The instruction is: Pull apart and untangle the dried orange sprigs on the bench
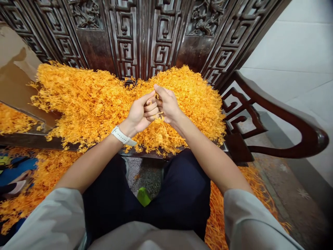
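Observation:
My left hand (143, 113), with a white watch band (122, 136) on its wrist, is closed with thumb and fingers pinched. Close against it, thumbs nearly meeting, is my right hand (168, 104), also closed. Between them they hold a thin orange-yellow artificial flower sprig (159, 119); part of it hangs below the fingers, and the rest is hidden by them. Under and behind both hands spreads a large heap of similar orange sprigs (85, 100), piled on a dark wooden bench seat (145, 153).
The bench's carved back (145, 34) rises behind the heap, and its curved armrest (293, 121) stands at right. A torn cardboard box (18, 76) is at far left. More orange sprigs (54, 170) lie low on both sides. Another person's hand (20, 177) shows at left.

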Motion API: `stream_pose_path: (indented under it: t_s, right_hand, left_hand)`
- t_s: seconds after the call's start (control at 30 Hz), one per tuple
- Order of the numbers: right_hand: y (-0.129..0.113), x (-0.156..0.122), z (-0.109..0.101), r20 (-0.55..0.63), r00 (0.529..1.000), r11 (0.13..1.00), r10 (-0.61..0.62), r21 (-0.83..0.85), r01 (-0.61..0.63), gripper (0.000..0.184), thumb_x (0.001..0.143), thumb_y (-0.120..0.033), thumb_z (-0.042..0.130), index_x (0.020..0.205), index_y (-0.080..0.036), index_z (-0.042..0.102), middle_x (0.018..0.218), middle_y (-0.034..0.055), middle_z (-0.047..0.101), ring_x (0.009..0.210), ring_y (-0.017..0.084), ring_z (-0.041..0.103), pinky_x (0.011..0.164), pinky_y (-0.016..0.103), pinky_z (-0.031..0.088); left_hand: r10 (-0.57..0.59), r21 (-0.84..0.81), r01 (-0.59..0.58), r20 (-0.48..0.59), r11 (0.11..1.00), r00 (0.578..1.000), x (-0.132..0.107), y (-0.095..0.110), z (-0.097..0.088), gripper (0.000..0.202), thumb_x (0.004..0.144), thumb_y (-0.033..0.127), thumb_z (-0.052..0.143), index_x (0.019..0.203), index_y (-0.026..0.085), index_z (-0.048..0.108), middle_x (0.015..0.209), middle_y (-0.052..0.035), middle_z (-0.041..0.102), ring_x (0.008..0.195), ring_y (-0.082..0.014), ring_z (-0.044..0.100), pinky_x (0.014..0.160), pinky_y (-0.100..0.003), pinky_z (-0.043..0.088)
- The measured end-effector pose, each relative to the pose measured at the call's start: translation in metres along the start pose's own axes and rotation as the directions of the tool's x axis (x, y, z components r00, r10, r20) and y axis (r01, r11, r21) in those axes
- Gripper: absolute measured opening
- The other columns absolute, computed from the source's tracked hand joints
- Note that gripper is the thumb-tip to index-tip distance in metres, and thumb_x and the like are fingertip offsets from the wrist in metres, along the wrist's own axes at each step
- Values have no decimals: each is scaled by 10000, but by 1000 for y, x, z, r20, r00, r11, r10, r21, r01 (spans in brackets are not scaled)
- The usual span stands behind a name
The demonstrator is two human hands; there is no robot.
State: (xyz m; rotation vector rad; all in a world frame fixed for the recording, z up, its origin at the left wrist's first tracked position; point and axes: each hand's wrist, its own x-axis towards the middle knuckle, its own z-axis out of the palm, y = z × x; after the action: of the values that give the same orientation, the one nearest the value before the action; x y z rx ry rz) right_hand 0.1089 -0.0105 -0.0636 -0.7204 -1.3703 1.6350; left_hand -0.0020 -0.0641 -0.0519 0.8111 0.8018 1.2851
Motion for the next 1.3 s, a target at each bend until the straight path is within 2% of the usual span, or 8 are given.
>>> stream_pose_path:
  t_s: [0.17,0.47,0.6,0.7,0.87,1.03,1.2,1.3]
  right_hand:
    - [-1,-1,0,-3,1000,998,20,58,-20,674,857,-863,659,693,-276,371,467,-104,258,407,92,214,361,262,234]
    - [1,3,4,-153,974,986,-165,-64,157,628,917,-827,624,746,-262,411,574,-70,376,506,103,349,452,247,270]
    - [3,1,5,-138,964,971,-228,-100,215,653,891,-824,665,720,-254,396,581,-67,387,528,96,350,456,235,265]
    - [-2,-3,5,-99,979,981,-179,-89,170,670,885,-842,652,714,-260,369,546,-84,357,475,80,268,420,237,203]
    - [-24,-9,-24,50,995,997,-82,-13,82,631,901,-792,684,737,-276,359,481,-134,223,400,66,158,380,244,135]
    - [-38,-10,-53,-5,994,994,-106,9,106,592,917,-718,727,741,-276,375,481,-125,208,399,78,178,370,250,144]
    - [-21,3,-52,-28,992,993,-120,13,121,573,893,-737,740,770,-271,430,521,-107,343,426,82,234,390,244,206]
    - [2,23,-67,-127,979,986,-160,-63,153,547,885,-782,709,847,-274,510,625,-70,478,490,101,389,439,243,324]
  left_hand:
    - [6,-43,-5,7,999,1000,-1,3,-4,608,1070,496,608,607,226,322,448,95,183,334,-50,228,366,-220,247]
    - [24,2,-24,-24,1000,999,1,0,-3,605,1041,605,623,633,226,386,454,97,213,337,-55,241,357,-214,239]
    - [8,-3,-8,1,1000,1000,0,-1,-3,602,1040,582,637,633,222,377,463,99,197,346,-47,209,355,-201,213]
    - [-26,1,26,20,1000,999,-3,5,-1,604,1041,541,645,619,225,350,458,99,173,341,-46,197,350,-197,205]
    - [-152,74,145,104,987,983,-15,25,-4,571,1017,412,692,599,219,355,455,103,173,330,-29,170,345,-182,162]
    - [-71,86,69,24,994,997,-10,27,-21,535,1026,439,692,622,216,423,478,97,196,336,-35,218,357,-190,208]
    - [-31,52,32,-13,998,999,1,25,-24,505,1053,493,647,655,212,516,469,82,249,361,-51,248,376,-216,261]
    - [-23,41,25,-29,999,999,4,28,-24,508,1064,522,623,667,213,551,471,75,251,369,-57,271,379,-219,269]
